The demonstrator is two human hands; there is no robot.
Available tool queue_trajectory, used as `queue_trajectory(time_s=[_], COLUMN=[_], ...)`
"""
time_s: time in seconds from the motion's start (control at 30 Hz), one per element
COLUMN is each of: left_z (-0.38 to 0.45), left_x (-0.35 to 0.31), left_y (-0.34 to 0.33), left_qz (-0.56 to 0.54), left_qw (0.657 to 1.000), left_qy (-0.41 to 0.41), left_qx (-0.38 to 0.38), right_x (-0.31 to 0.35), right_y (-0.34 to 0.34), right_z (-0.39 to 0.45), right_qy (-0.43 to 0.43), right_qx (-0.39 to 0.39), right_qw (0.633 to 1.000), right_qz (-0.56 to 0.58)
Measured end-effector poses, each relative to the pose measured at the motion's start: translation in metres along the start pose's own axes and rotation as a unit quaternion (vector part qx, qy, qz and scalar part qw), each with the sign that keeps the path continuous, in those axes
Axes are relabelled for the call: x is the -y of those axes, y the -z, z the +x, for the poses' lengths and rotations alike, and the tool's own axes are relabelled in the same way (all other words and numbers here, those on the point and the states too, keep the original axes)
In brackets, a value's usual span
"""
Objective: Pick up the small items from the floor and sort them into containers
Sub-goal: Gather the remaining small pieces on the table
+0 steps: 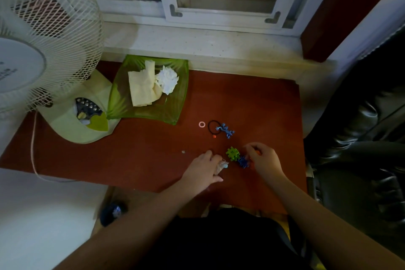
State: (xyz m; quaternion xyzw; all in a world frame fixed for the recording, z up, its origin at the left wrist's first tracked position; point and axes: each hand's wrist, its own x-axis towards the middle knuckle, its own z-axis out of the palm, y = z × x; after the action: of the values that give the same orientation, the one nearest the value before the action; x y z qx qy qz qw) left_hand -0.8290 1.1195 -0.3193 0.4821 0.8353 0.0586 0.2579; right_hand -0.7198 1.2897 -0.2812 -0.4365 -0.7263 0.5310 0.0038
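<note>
Right hand (264, 159): lower centre-right of the frame, fingers curled down onto the red floor (252, 103). They pinch a small orange piece (258, 152), mostly hidden under the fingertips; the fingertips also touch the blue toy piece (243, 162) at their left.

Left hand (202, 170): lower centre, just left of the right hand. Fingers curled, holding a small whitish crumpled item (223, 164) against the palm side; what it is cannot be told.

Green toy piece (232, 153): notched plastic block lying on the floor between the two hands, touching or just beside the blue toy piece.

Blue lizard figure (225, 130): on the floor, centre of the frame, above the hands, overlapping the right edge of a black hair band (210, 126).

Pink ring (201, 124): just left of the hair band, apart from it.

Orange bead (214, 136): just below the hair band.

Small pale scrap (183, 151): on the floor, left of the left hand's fingertips.

Green dish (175, 103): translucent, leaf-patterned, upper left of centre, against the pale sill. Holds a folded beige paper (141, 90) and a crumpled white tissue (167, 79), touching each other.

Fan (43, 28): white grille fills the upper left; its pale green base (72, 129) rests on the floor, touching the dish's lower left corner.

Window frame (219, 13): white, top centre.

Dark padded seat (361, 138): right edge.
</note>
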Motion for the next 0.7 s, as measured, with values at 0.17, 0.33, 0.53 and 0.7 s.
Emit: queue_trajectory(time_s=[0.17, 0.33, 0.53, 0.7], left_z=[0.007, 0.008, 0.003, -0.007], left_x=[-0.003, -0.003, 0.012, 0.038], left_y=[-0.005, 0.001, 0.021, 0.028], left_qz=[-0.011, -0.175, -0.283, -0.374], left_qw=[0.999, 0.979, 0.934, 0.875], left_qy=[-0.007, -0.018, 0.064, 0.188], left_qx=[-0.029, -0.102, -0.209, -0.243], right_x=[-0.002, -0.004, -0.003, 0.001], right_y=[0.0, 0.0, -0.004, -0.012], right_z=[0.003, 0.007, 0.012, 0.014], right_qy=[0.009, 0.017, 0.015, 0.016], right_qx=[0.004, 0.026, 0.044, 0.069], right_qw=[1.0, 0.999, 0.999, 0.997], right_qz=[-0.009, -0.009, -0.005, 0.004])
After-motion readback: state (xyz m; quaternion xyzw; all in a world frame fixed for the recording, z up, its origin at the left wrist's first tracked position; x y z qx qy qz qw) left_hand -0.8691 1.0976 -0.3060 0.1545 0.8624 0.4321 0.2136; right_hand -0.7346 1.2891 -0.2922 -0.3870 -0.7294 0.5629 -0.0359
